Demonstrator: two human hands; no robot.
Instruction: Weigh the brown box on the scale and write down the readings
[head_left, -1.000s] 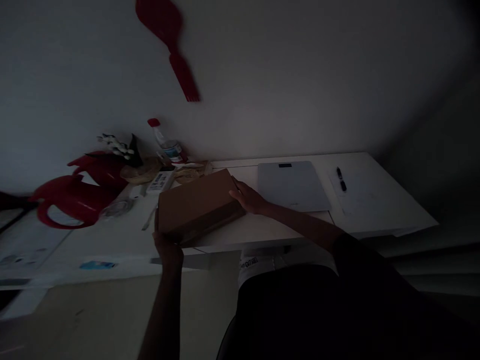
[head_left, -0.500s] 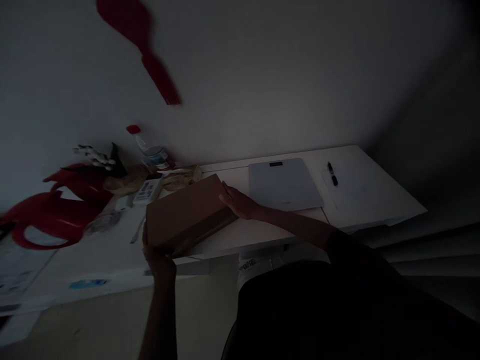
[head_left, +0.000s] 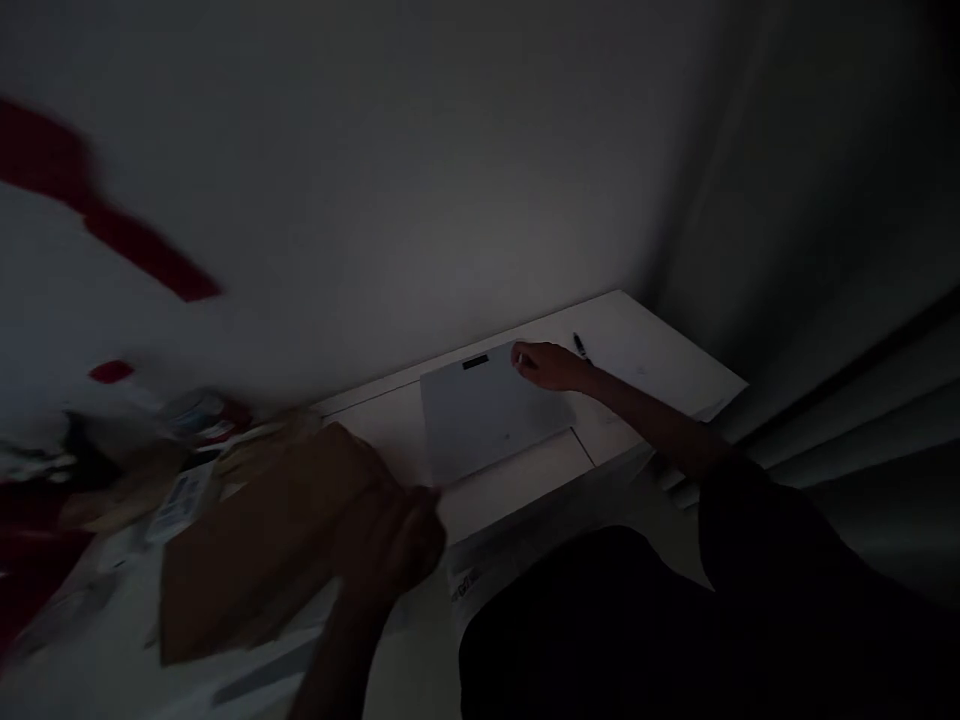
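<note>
A brown cardboard box (head_left: 262,520) lies on the white table at the left. My left hand (head_left: 401,540) is in front of the box's right end, smeared by motion; I cannot tell whether it touches the box. Right of the box lies a flat, pale grey scale (head_left: 480,415) with a small dark display (head_left: 475,362). Over the scale's far right corner is my right hand (head_left: 553,366), its fingers curled together. A small pale spot shows at its fingertips, too small to make out. Just beyond that hand is a black pen (head_left: 581,348).
On the left, a clear bottle (head_left: 202,412), crumpled brown paper (head_left: 262,445), a white package (head_left: 180,500) and red objects (head_left: 37,570) crowd the table. A red brush-like thing (head_left: 142,245) hangs on the wall. Grey drapery-like folds (head_left: 840,480) stand at the right.
Both hands have left their grip on the box's two ends. My right hand has moved over to the scale, its fingers now curled. The view has swung to the right.
</note>
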